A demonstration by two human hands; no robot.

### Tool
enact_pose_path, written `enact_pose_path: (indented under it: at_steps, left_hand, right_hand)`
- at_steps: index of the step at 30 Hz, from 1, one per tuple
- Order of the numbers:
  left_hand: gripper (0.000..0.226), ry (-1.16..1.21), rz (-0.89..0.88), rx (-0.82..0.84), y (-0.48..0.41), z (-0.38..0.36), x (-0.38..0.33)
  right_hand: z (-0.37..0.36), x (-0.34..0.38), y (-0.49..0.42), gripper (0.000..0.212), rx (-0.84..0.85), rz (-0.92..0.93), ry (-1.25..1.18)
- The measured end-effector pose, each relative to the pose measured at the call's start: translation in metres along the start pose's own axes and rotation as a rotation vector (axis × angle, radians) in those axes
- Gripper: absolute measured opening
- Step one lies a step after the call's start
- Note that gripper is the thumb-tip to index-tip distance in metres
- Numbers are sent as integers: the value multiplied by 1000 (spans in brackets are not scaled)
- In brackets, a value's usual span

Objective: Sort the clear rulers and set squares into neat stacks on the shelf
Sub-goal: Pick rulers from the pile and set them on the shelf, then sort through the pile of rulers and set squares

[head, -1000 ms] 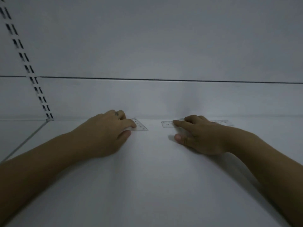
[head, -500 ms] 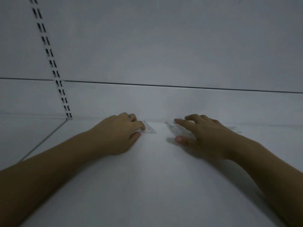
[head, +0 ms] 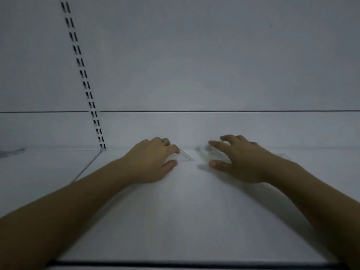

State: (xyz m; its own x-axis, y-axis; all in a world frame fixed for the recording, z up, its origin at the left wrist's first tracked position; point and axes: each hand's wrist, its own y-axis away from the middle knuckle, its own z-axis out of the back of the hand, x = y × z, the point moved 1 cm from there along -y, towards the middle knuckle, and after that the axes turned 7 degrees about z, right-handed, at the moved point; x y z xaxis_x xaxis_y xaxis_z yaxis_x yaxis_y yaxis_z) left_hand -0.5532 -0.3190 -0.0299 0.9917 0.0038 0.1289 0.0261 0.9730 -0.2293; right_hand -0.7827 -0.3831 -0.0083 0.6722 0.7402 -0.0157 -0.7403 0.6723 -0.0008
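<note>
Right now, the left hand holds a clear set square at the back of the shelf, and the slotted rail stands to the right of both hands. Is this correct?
In the head view the slotted rail stands to the left of both hands, not the right. The left hand does hold the clear set square at the back of the shelf.

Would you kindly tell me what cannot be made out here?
Head view:
- Set square: mostly under the left hand; grip unclear.
- Ruler: motion-blurred, middle hidden by the right hand.
- Grey item at left edge: cut off, blurred.
</note>
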Motion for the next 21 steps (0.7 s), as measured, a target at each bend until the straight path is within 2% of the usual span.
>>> enact_pose_path:
  at_steps: [5,10,17,21]
  left_hand:
    - [50,-39,68,-86,31,31,38]
    - [55,-25,225,-147,94,58,111]
    - [57,-39,524,-161,221,85,240]
    - [56,-16,670,-170,299,86,309]
  right_hand:
    - [28,52,-16,80,-145,84,75]
    - [60,145,-52,84,-242,218,66]
    - [73,316,-111,86,-260,440,11]
    - [67,407,-143,84,-212,558,-32]
